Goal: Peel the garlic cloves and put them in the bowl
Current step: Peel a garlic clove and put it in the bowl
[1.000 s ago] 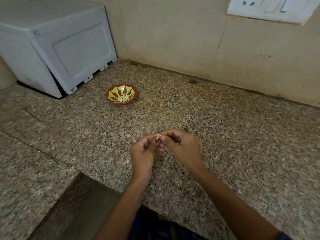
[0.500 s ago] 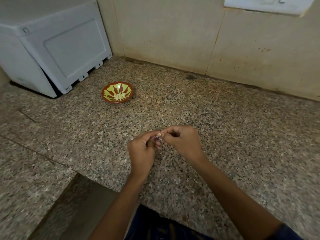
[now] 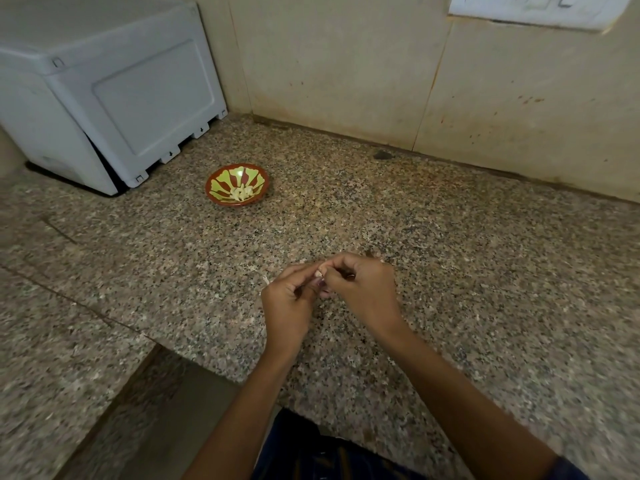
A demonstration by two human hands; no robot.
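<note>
Speckled granite worktop (image 3: 467,271), meeting a tiled wall at its far edge and cut back in a step at the near left. On it, far left: a grey-white box (image 3: 104,91) standing in the corner against the wall. Just right of the box's near corner and apart from it: a small red-and-yellow bowl (image 3: 221,181) holding a few pale peeled cloves (image 3: 241,193). Near the wall, centre: one small dark mark (image 3: 382,155). At mid-worktop: a pale scrap (image 3: 266,280), too small to identify.
</note>
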